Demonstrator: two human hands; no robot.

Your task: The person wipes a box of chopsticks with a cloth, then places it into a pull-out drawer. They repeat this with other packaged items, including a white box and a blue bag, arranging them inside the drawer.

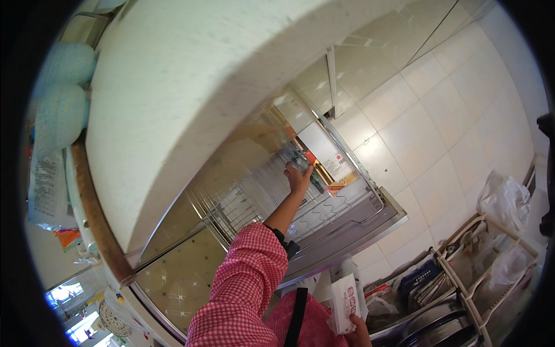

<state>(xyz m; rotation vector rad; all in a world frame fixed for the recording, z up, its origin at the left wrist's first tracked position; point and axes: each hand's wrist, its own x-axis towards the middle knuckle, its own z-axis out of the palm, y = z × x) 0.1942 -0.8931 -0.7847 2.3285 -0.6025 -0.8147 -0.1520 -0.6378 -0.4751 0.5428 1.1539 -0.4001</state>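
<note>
My left hand [298, 177] reaches down into an open pull-out drawer [368, 173] with a wire rack. Its thumb and fingers are around a clear plastic package [299, 160] with dark green parts; the fingertips are partly hidden. Beside it in the drawer lie a white box [323, 147] bearing print and a yellow and red packet [342, 184]. Near my body at the bottom right, my right hand [359, 332] holds a white packet [344, 301] with red writing by its lower edge.
A pale countertop [173, 86] with a rounded edge overhangs the drawer at the left. Plastic baskets [459, 282] with bags, papers and metal pans [438, 327] stand at the lower right. A white plastic bag [505, 201] rests beyond them on the tiled floor [429, 130].
</note>
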